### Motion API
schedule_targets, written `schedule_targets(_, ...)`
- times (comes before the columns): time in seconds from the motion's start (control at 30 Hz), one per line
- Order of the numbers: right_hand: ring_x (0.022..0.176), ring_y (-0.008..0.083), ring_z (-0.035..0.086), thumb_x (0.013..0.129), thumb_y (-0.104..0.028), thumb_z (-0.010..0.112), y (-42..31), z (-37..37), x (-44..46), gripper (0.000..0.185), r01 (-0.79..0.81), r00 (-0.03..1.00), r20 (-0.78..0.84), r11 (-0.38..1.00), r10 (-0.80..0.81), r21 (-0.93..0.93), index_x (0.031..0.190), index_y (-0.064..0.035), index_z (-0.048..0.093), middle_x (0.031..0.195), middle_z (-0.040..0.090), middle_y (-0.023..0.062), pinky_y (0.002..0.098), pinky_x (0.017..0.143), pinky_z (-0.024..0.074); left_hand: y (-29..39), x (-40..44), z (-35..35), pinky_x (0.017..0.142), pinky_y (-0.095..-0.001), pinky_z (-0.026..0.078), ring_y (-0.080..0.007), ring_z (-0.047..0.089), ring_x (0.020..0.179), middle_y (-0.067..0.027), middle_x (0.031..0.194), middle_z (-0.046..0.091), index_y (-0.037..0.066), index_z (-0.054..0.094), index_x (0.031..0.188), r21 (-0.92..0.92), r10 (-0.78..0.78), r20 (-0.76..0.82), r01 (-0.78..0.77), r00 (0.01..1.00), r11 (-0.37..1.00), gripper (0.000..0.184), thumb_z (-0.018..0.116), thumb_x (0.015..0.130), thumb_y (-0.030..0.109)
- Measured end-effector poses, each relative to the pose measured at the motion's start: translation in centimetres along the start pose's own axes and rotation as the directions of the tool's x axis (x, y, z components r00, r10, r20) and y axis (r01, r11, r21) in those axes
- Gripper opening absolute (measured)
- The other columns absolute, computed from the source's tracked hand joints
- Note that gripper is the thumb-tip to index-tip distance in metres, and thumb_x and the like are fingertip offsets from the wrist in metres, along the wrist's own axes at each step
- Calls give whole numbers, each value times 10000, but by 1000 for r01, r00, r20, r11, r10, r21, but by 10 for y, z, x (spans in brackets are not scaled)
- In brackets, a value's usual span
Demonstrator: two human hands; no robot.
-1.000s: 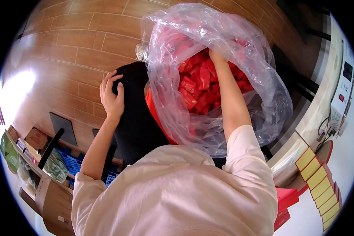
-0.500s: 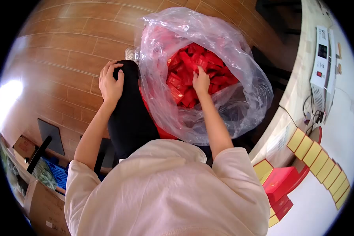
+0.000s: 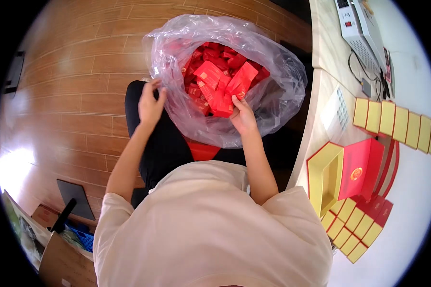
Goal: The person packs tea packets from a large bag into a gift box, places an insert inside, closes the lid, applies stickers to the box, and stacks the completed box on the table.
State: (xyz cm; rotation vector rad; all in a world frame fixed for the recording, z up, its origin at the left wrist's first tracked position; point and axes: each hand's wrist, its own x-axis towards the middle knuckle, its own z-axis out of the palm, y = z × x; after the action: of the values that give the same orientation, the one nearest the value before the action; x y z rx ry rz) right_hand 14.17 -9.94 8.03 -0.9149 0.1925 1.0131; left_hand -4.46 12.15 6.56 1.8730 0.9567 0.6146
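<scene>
In the head view, my right hand (image 3: 243, 116) pinches several flat red packets (image 3: 223, 92) with pale printing, fanned out above the bag's mouth. More red packets (image 3: 210, 51) fill the large clear plastic bag (image 3: 281, 71) below them. My left hand (image 3: 151, 106) hovers over my knee beside the bag's left side, fingers and thumb apart and slightly blurred, with nothing in it.
On the right-hand table, an open red box with a gold interior (image 3: 326, 179) stands near several small gold-and-red boxes (image 3: 353, 225). A row of gold boxes (image 3: 392, 119) and a white machine (image 3: 364, 36) sit further back. A cardboard box (image 3: 64, 263) lies lower left.
My right hand has drawn several red packets up from the pile toward me. My left hand has lifted off my knee and shifted toward the bag. The view has turned toward the table.
</scene>
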Motion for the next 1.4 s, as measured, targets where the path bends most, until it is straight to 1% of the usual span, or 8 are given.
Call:
schedule_targets(0.13,1099,169,569,909,-90,572,-3,4,-27,304,-27,997,71,990,17,138,1211,-88,533,1208,591,42,339,946,456,14,-41,65,919,-331,425,-205,556,1057,-98,1207,521,49,422,1301,-408,-155,264,256,952,877,496,559,929,347)
schedule_targets(0.23,1087,172,574,913,-98,570,-4,-1,-43,304,-4,997,79,996,-3,90,1213,-81,528,1199,594,45,336,943,454,63,-66,81,952,-367,417,-208,527,1105,-111,1258,478,72,298,1390,-644,-312,491,580,814,499,586,542,935,349)
schedule_targets(0.63,1080,168,567,915,-134,576,21,5,-69,276,3,994,107,996,-12,84,1183,-76,542,1183,598,42,341,976,419,55,-45,79,1020,-342,348,-178,490,1168,-45,1244,525,72,418,1260,-810,-272,507,560,818,174,334,424,927,90)
schedule_targets(0.97,990,160,608,917,-101,577,10,-2,-73,275,158,974,-140,974,-181,-162,1182,-41,533,1111,625,55,294,865,470,52,-63,69,1062,-317,266,-191,397,1228,-66,1298,444,73,363,1339,-523,-226,339,383,913,761,487,392,970,389)
schedule_targets(1.1,984,219,618,881,-55,589,24,28,-81,274,366,853,-45,656,-521,-659,1150,-10,564,1080,643,121,316,857,467,83,-81,90,1085,-343,235,-208,373,1251,-81,1313,435,63,366,1331,-496,-189,287,314,939,809,544,402,964,463)
schedule_targets(1.17,965,291,619,811,-8,593,27,46,-91,284,463,719,203,241,-665,-853,1094,21,591,1026,639,180,345,841,475,85,-76,94,1017,-358,353,-203,468,1170,-84,1247,494,100,399,1293,-814,-225,517,556,826,169,501,497,939,441)
schedule_targets(1.27,934,349,598,728,77,558,26,58,-100,377,560,609,435,-29,-663,-828,1093,-5,605,1024,639,168,389,847,458,98,-65,71,956,-386,428,-221,539,1100,-90,1191,546,121,422,1263,-717,-197,680,697,706,24,494,512,923,469)
schedule_targets(1.4,935,338,595,722,88,559,32,63,-98,395,593,573,466,-51,-674,-804,1102,-10,602,1056,633,161,392,840,452,114,-61,60,909,-372,464,-225,590,1006,-107,1068,611,79,458,1240,-688,-246,654,698,715,198,547,532,898,500)
